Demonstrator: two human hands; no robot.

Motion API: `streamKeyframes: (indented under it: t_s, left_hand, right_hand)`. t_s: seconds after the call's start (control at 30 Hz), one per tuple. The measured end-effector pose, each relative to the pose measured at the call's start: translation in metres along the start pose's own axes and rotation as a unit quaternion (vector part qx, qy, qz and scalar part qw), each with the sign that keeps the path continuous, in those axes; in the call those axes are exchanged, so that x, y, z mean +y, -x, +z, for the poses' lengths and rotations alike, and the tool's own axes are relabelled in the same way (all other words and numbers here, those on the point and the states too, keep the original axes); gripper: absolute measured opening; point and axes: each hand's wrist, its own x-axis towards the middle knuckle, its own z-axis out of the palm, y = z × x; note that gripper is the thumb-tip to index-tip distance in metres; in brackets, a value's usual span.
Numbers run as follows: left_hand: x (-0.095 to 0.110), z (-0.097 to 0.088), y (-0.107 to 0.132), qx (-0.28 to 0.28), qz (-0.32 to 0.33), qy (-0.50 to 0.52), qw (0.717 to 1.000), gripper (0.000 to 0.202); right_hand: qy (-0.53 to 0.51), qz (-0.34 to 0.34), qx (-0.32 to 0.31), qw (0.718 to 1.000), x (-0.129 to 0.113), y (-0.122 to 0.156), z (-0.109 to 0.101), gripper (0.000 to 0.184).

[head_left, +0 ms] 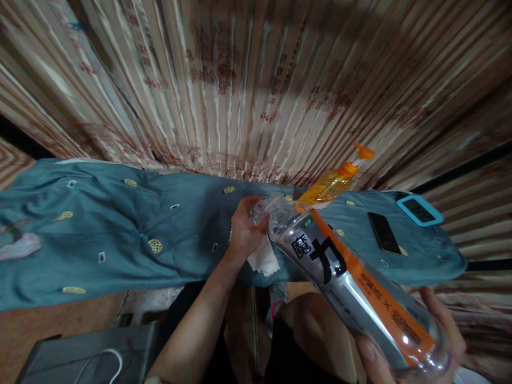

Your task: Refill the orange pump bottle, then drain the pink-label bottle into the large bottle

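Observation:
A clear plastic bottle (352,288) with a silver, black and orange label lies tilted, its neck pointing up and left. My right hand (404,352) is wrapped round its base at the lower right. My left hand (246,226) is closed round the bottle's mouth and cap over the teal cloth (120,229). A white crumpled tissue (264,260) lies just under my left hand. Behind the bottle's neck stands an orange pump bottle (334,181), leaning to the right.
The teal cloth covers a long surface in front of a striped curtain (240,80). A black phone (383,232) and a phone in a blue case (419,209) lie on its right end. A grey box with a white cable (92,354) sits at the lower left.

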Motion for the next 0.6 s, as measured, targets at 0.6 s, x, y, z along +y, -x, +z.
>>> streamKeyframes:
  t_s: [0.6]
  left_hand:
    - [0.002,-0.001,0.000,-0.004,-0.003,0.004,1.000,0.037]
  right_hand:
    - [0.000,-0.038,0.038,0.999,-0.022,-0.007,0.014,0.107]
